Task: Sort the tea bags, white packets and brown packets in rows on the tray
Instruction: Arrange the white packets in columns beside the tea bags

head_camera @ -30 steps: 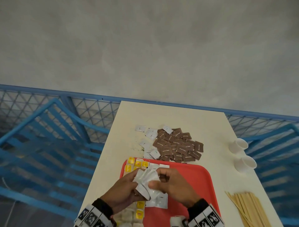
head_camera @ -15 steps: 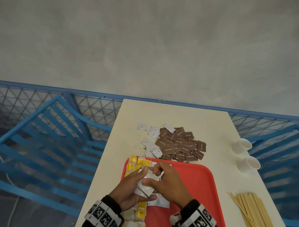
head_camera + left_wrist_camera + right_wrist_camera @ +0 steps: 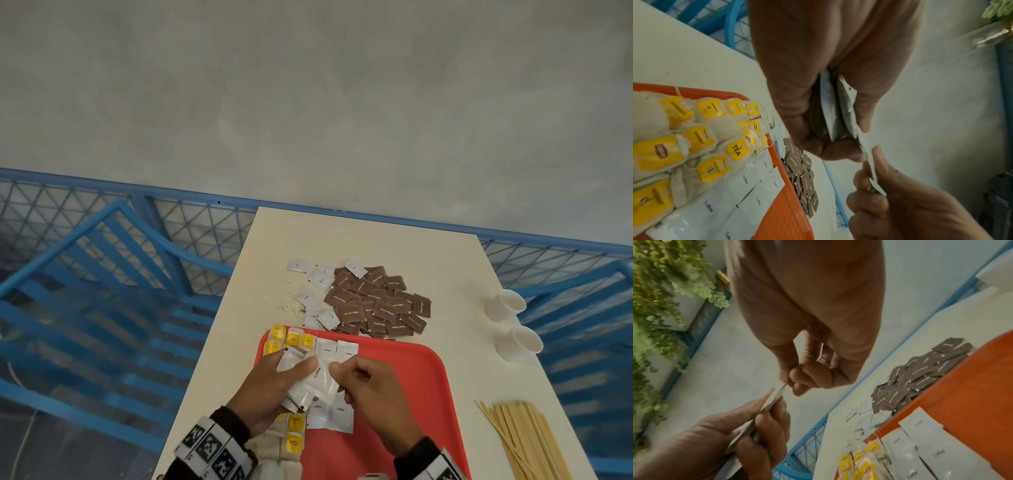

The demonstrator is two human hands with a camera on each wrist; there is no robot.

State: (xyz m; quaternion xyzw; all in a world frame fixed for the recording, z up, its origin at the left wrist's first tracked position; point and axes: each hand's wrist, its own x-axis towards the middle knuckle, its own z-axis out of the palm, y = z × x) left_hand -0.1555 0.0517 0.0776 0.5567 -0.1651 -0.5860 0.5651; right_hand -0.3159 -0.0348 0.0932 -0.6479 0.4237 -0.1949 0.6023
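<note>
1. Red plastic tray lies on the cream table, near its front edge.
2. Tea bags with yellow tags run down the tray's left side in two columns; the head view shows about six tags, the rest hidden by the hands.
3. Four white packets marked "Coffee" lie flat beside them: two at the far end, two nearer.
4. Left hand grips a fanned stack of white packets, fingers curled round it; their number cannot be told.
5. Right hand pinches the top packet's edge between thumb and forefinger.
6. Brown packets sit heaped beyond the tray, roughly twenty, with about six loose white packets at the heap's left.
7. Two paper cups lie on their sides at the right; wooden stirrers lie in a bundle nearer.
</note>
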